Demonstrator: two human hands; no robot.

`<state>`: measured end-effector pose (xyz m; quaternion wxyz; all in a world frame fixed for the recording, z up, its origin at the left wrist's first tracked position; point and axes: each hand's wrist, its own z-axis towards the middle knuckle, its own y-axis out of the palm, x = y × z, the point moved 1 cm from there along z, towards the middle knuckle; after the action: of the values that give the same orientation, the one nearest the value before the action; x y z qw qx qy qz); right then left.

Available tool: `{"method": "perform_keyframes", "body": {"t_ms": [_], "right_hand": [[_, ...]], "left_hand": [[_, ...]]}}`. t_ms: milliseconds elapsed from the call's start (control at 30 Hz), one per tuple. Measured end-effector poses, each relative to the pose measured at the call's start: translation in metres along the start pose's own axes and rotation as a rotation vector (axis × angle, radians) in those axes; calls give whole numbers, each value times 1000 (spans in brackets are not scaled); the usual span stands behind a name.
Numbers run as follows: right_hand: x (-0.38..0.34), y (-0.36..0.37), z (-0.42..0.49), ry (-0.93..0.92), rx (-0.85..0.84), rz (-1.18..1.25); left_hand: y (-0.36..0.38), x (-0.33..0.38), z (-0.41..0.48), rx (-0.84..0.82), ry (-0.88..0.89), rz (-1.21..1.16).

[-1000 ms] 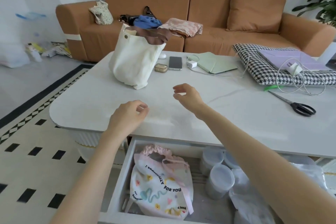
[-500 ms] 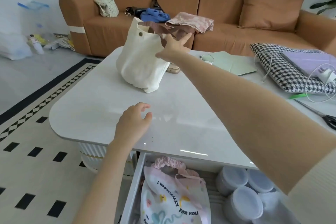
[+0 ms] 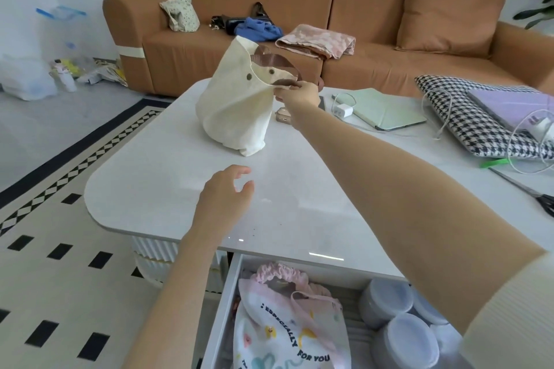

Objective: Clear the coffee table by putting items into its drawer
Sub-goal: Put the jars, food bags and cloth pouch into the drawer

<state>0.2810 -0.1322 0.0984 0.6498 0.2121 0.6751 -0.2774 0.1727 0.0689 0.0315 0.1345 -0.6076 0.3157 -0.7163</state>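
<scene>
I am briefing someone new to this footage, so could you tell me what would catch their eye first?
First, the right hand pinching the rim of the cream cloth bag, which stands mid-table on the white coffee table. Next, the open drawer under the table's near edge, holding a printed pouch and lidded round tubs. The left hand hovers open above the tabletop's near part.

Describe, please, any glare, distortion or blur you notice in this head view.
Head view: soft daylight, a faint shadow under the cream bag; a bright glare streak on the glossy coffee table near its front edge; wide-angle bending curves the table's rim and enlarges the near forearm; the right hand pinching the bag looks sharp.
</scene>
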Motion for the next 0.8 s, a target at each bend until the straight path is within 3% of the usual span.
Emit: {"method": "perform_keyframes", "body": {"t_ms": [200,533,800], "right_hand": [[-8,-4,-15,-60,3,103],[8,-103,-68,-33,-310,573],[46,-129,-78,64,38,664]], "left_hand": [[-3,8,4,56,4,-114],[6,29,0,194,103,-235],[21,39,-3,182,130,-392]]}}
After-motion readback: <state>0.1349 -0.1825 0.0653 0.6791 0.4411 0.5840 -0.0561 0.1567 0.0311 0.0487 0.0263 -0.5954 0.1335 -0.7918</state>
